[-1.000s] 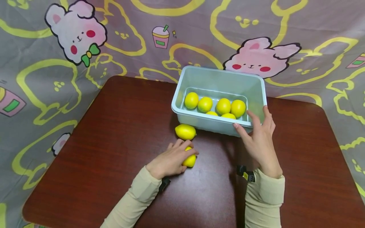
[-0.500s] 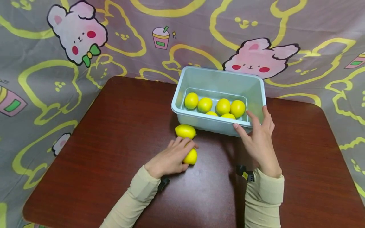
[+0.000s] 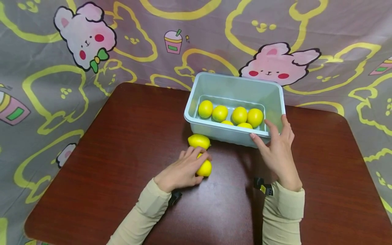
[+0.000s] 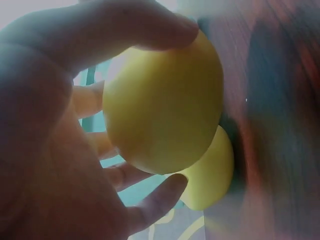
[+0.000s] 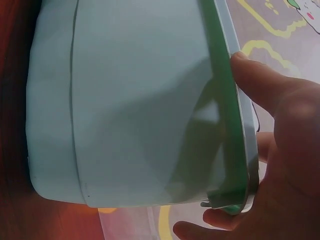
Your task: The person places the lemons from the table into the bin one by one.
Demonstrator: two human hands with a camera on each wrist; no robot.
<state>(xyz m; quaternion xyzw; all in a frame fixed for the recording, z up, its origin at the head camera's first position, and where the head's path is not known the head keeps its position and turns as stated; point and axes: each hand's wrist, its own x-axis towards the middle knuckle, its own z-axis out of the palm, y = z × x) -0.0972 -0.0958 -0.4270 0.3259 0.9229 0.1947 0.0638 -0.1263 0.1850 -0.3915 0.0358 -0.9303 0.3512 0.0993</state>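
Note:
My left hand (image 3: 180, 172) curls around a yellow lemon (image 3: 206, 168) near the middle of the table. In the left wrist view, the thumb lies over this lemon (image 4: 165, 105) and the other fingers pass around its far side. A second lemon (image 3: 199, 141) lies just beyond, close to the front of a light blue plastic bin (image 3: 218, 130). My right hand (image 3: 279, 154) grips that bin at its near right corner. Its thumb presses the front rim, and the fingers reach over the right side. Several lemons (image 3: 240, 115) sit inside the bin, some partly hidden by the front wall.
The dark reddish-brown table (image 3: 122, 136) has rounded corners. Behind it and along its sides hangs a patterned cloth (image 3: 199, 20) with cartoon rabbits, and the bin stands near it at the back edge. Both wrists wear small black devices (image 3: 263, 186).
The left hand has shifted slightly on its lemon, and the lemon has turned and moved a little away from me. The right hand and the bin keep their places.

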